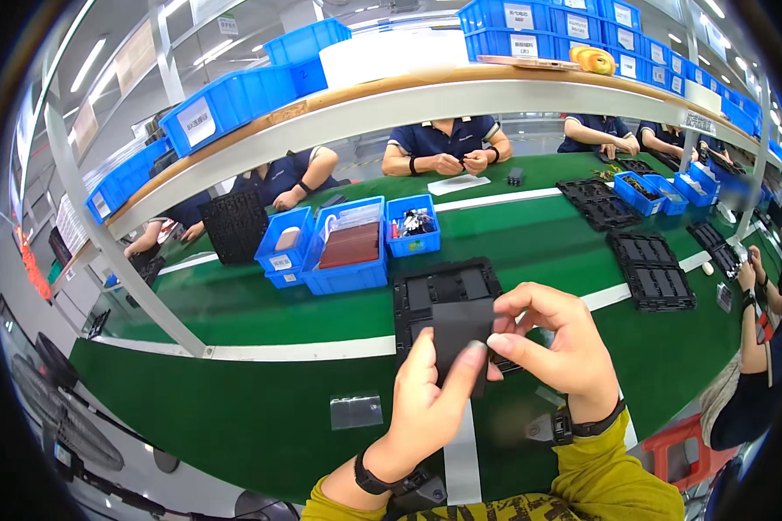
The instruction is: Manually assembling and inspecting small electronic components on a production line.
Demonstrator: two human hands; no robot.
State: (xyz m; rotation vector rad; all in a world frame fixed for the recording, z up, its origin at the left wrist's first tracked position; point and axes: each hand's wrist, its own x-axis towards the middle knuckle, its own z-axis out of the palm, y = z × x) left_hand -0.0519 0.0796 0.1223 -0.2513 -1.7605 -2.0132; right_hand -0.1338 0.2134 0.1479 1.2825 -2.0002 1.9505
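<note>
Reader: How are the hands posed?

Worker: My forearms rise from below, a strap at each wrist. My left hand point(424, 401) is closed on the lower left of a black box point(461, 326), thumb across its face; my right hand point(565, 340) is half curled at its right edge, its grip uncertain.

Reader: And the box?

Worker: Before me, partly covering a black tray point(410, 296). Beyond stand blue bins point(346, 278); farther, a person in a dark shirt point(444, 139).
</note>
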